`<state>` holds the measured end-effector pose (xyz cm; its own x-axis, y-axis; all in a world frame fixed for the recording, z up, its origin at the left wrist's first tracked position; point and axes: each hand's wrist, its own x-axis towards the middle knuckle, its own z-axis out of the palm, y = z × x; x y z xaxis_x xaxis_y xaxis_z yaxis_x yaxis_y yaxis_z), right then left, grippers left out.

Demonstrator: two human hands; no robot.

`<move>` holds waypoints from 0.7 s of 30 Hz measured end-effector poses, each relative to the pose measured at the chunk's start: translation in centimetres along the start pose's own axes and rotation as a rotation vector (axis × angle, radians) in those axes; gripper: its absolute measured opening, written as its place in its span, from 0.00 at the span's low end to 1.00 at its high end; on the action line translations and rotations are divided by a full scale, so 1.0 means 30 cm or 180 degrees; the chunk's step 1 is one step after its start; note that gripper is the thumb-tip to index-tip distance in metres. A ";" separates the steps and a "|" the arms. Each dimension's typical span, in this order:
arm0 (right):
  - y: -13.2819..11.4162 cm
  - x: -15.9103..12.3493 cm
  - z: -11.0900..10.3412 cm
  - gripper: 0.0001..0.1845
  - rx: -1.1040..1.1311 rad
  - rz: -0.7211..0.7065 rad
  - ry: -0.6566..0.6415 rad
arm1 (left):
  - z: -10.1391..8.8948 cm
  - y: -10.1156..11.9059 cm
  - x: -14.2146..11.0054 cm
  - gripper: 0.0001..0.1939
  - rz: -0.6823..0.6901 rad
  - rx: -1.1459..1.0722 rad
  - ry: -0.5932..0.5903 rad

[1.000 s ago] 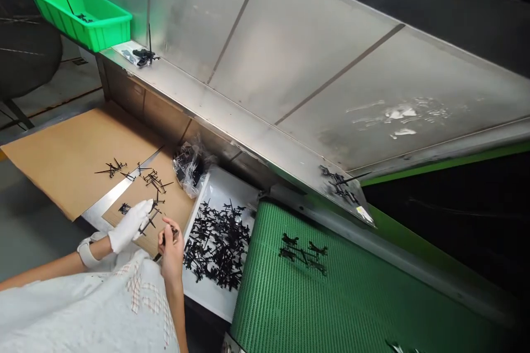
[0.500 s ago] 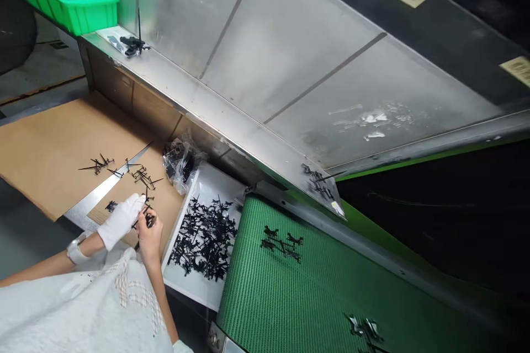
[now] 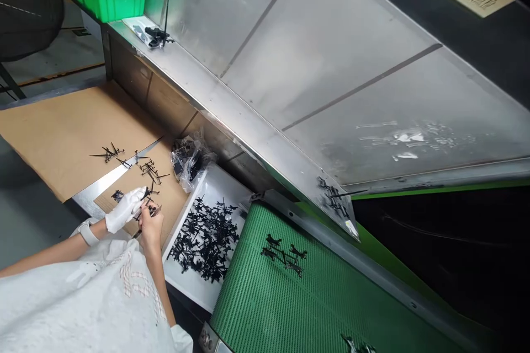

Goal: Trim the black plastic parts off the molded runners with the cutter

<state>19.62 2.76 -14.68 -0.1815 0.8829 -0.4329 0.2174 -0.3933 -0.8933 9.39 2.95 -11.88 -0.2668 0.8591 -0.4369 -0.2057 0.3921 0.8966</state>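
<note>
Well, beside the right hand a white tray (image 3: 184, 287) holds a big heap of black plastic parts (image 3: 205, 242), only few lie on the cardboard sheet (image 3: 62, 138) beyond the hands, and the gloved left hand (image 3: 123, 210) stays close to the bare right hand (image 3: 151, 230), which pinches one small black part (image 3: 146, 212).

Gloved left hand (image 3: 123, 210), bare right hand (image 3: 151, 230) pinch black plastic part (image 3: 148, 212) over cardboard sheet (image 3: 62, 138); white tray (image 3: 186, 287) beside.

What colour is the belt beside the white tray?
The belt is ribbed green; head view.
</note>
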 end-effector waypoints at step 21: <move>-0.087 0.329 -0.003 0.21 -0.3229 -0.0042 -0.0408 | -0.283 -0.091 0.070 0.11 -0.0965 -0.2108 -0.0749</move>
<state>17.34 12.54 -16.62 -0.2782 0.8282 -0.4865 0.9133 0.0712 -0.4009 1.41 0.90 -15.87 0.0838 0.8219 -0.5635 -0.7792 0.4065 0.4771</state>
